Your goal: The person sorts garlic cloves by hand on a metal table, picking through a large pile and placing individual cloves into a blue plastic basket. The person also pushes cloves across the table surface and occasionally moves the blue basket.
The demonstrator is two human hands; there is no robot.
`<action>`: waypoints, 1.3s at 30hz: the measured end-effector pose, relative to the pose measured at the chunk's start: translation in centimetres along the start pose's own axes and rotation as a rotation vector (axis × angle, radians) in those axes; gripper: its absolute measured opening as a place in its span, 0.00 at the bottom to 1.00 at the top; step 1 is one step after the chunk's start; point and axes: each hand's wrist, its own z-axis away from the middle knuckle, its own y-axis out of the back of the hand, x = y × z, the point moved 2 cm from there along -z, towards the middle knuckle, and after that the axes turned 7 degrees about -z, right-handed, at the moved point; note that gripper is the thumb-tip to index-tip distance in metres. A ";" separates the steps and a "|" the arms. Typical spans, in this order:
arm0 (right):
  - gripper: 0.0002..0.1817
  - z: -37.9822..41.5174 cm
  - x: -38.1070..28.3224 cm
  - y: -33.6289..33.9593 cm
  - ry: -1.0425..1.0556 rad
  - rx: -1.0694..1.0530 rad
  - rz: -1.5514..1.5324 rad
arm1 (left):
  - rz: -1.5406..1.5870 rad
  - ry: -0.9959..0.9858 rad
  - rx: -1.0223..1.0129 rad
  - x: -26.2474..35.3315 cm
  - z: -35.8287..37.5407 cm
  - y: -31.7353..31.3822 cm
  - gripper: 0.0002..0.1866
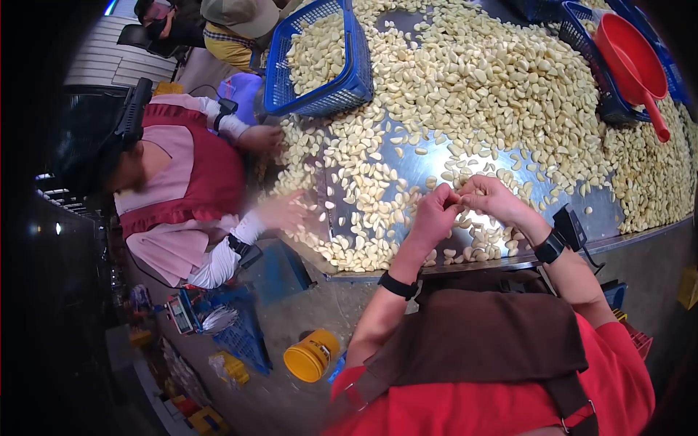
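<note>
My left hand [435, 216] and my right hand [491, 198] meet fingertip to fingertip just above the metal table [416, 161]. Both are closed in a pinch on a garlic clove, mostly hidden by the fingers. Below them, near the table's front edge, lie several loose peeled garlic cloves [481, 243]. A large heap of pale peeled cloves [502, 73] spreads beyond my hands, and a thinner scatter [360, 171] lies to the left.
A blue basket [320, 102] of cloves stands at the back left. At the right, a red scoop [631, 54] rests on another blue basket [614, 107]. A co-worker [193, 171] reaches over cloves on the left. A yellow bucket [308, 358] stands on the floor.
</note>
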 end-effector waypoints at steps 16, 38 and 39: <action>0.05 0.0 0.2 0.6 0.041 -0.022 -0.058 | 1.099 0.429 -0.408 -1.0 0.9 0.8 0.10; 0.04 8.3 0.1 -0.2 0.241 0.395 0.485 | -0.880 0.096 -0.459 4.4 3.5 -2.2 0.22; 0.04 9.8 -0.8 0.9 0.128 0.455 0.388 | -0.868 0.222 -0.584 4.3 3.3 -0.3 0.25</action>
